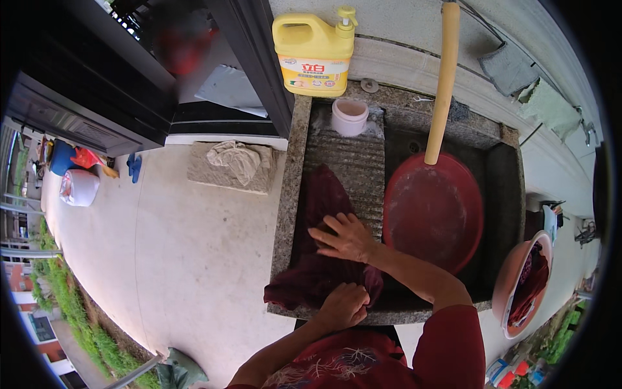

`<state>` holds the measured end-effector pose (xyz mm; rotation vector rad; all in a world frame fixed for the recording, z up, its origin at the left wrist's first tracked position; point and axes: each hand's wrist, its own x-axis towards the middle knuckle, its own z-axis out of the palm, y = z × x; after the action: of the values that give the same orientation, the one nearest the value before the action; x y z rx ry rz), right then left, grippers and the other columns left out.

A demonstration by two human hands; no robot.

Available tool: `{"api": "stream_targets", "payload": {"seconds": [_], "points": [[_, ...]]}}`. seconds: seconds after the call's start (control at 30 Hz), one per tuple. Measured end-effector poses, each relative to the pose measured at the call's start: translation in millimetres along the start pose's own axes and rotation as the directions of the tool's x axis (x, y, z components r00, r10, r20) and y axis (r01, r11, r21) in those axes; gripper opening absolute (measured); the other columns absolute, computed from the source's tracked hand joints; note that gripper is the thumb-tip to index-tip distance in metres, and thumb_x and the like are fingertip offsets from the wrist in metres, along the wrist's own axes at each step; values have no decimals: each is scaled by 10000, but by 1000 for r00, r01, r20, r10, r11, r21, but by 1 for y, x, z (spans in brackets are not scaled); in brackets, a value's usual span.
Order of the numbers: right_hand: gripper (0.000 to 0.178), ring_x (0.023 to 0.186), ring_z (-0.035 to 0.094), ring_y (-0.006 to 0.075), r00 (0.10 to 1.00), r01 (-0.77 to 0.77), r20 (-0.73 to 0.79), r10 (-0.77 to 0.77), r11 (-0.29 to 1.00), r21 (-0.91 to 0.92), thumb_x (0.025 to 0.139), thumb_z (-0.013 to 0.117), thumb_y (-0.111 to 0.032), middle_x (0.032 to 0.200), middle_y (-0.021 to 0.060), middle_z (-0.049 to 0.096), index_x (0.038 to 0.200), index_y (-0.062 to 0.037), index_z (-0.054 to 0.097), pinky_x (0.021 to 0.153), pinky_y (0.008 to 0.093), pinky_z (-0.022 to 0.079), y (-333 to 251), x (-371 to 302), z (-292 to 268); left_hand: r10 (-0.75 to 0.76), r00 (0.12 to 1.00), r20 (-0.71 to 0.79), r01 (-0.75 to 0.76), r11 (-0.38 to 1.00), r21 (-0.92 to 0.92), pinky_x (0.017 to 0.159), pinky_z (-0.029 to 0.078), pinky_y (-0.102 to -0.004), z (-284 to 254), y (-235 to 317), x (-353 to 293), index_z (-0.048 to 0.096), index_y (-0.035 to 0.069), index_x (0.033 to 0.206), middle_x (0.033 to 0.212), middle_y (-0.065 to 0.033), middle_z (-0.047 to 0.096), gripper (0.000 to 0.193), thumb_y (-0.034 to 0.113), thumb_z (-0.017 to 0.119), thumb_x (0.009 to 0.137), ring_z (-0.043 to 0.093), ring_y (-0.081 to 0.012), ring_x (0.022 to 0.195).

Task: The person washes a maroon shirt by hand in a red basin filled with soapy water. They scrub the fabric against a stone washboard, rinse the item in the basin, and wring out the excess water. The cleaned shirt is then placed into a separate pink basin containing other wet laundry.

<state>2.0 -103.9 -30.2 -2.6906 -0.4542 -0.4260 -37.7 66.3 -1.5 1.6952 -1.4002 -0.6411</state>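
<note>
A wet, dark maroon garment (324,194) lies over the left part of the stone sink (290,214), partly on the ribbed washboard (346,162). One end of it hangs over the sink's left edge. At the near rim, my left hand (343,306) is closed around a bunched part of the cloth. My right hand (346,238) presses on the garment farther up, its fingers spread apart. Right of the washboard sits a red basin (470,240) with cloudy water in it. A yellowish pipe (444,84) ends just above this basin.
A pink cup-like container (350,118) stands in suds atop the washboard. Behind it, a yellow pump jug (314,58) rests by the sink's back-left corner. A pink tub (508,285) of clothes stands off the right side. A grey cloth (234,161) lies on a stone step (204,170).
</note>
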Motion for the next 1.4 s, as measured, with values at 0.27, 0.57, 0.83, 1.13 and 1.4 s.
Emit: {"api": "stream_targets", "payload": {"seconds": [0.27,0.57,0.83,1.13,1.4], "points": [[421,951,513,304,782,-623,-101,615,769,-145,846,600,-433,1014,112,476,1231,-273,544,731,428,460,113,83,35,57,989,-136,-40,991,125,702,415,-366,-4,8,-1,506,83,823,786,-70,507,213,110,655,673,512,-253,770],[230,893,473,295,935,-274,118,334,893,-358,848,600,-280,1015,120,424,1067,-350,607,689,498,405,64,44,14,-41,966,-257,170,845,506,658,392,-384,-16,0,-5,496,69,791,733,-76,474,360,282,766,687,493,-249,699],[313,1037,494,400,247,-938,-391,887,321,134,900,542,-324,1104,192,454,1211,-340,511,798,504,477,141,-42,-62,187,979,-82,-128,873,471,617,355,-339,-15,24,25,481,94,777,764,-39,476,371,309,772,691,491,-201,685],[559,1159,476,350,-548,-834,-82,833,-551,-28,897,538,-313,1291,155,462,1403,-179,343,941,449,421,94,-218,-29,-207,939,-276,314,846,431,942,256,-490,-39,37,-7,596,156,1084,1164,-96,456,606,479,789,608,404,-292,1120],[412,921,510,223,779,-509,136,612,492,706,885,585,-143,1022,80,470,1284,-197,501,844,323,436,46,-48,-44,-306,926,-223,378,714,589,865,313,-481,-29,17,-18,597,279,1173,1075,-84,489,568,334,788,641,457,-254,1035]]}}
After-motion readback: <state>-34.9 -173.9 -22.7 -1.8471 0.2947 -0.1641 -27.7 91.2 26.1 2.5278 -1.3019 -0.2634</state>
